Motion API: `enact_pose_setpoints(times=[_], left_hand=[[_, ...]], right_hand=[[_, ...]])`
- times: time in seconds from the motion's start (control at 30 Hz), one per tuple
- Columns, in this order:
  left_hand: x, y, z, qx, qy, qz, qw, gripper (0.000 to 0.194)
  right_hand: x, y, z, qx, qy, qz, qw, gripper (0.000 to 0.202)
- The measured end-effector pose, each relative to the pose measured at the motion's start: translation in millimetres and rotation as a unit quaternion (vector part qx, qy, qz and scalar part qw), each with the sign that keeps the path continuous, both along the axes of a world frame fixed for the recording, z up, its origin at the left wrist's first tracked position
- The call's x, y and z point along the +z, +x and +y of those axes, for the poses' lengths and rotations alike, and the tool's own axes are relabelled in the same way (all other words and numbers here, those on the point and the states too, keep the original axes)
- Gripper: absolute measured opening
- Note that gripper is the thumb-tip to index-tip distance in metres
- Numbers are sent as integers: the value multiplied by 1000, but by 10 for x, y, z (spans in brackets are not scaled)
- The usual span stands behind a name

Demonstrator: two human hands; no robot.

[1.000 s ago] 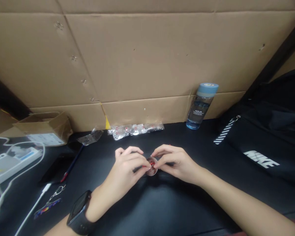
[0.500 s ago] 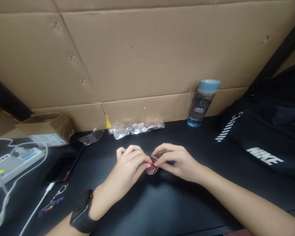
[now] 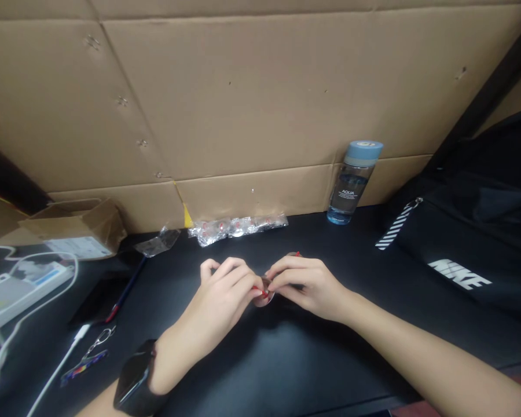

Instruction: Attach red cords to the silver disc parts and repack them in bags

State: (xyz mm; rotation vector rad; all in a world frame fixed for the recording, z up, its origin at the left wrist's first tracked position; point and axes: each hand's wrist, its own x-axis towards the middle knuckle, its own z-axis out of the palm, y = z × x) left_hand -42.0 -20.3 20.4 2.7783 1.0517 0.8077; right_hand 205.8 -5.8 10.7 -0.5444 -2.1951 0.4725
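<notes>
Between my fingertips is a small round shiny disc (image 3: 264, 300) with a red cord (image 3: 261, 293) across it, just above the dark table. My left hand (image 3: 226, 295) is closed in a pinch on the red cord at the disc's left side. Thumb and fingers of my right hand (image 3: 310, 284) pinch together at the disc's right edge; whether they grip the disc or the cord I cannot make out. Beyond the right knuckles shows part of another round piece with a red tip (image 3: 297, 253), mostly hidden by that hand.
Several clear-wrapped pieces (image 3: 238, 227) lie along the cardboard wall (image 3: 243, 116). A blue-capped bottle (image 3: 351, 185) stands right of them, beside a black bag (image 3: 455, 243). At left are an open cardboard box (image 3: 76, 229), power strip (image 3: 30, 289), phone (image 3: 98, 298), cable and keyring (image 3: 87, 359).
The whole view has shifted slightly, with everything a little further left. The fingers at the disc have moved slightly, and more of the red-tipped piece shows behind my right hand.
</notes>
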Motion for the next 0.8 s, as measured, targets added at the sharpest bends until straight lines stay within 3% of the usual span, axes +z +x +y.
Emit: enact_pose_setpoints(times=[0.33,0.47,0.6,0.8], left_hand=[[18,52,-79,20,86,47,995,19],[28,40,-117,8,86,58,995,20],[34,6,-99,-7,14,30,999,16],[79,-38,-25,-21,-191,-12,981,17]], right_hand=[[-40,-36,-10,5,10,-9,1000,14],[-29,-45,-24,3,20,-2,1000,14],[-4,-51,-43,4,21,-5,1000,15],[41,-37,-52,24,-23,0,999,11]])
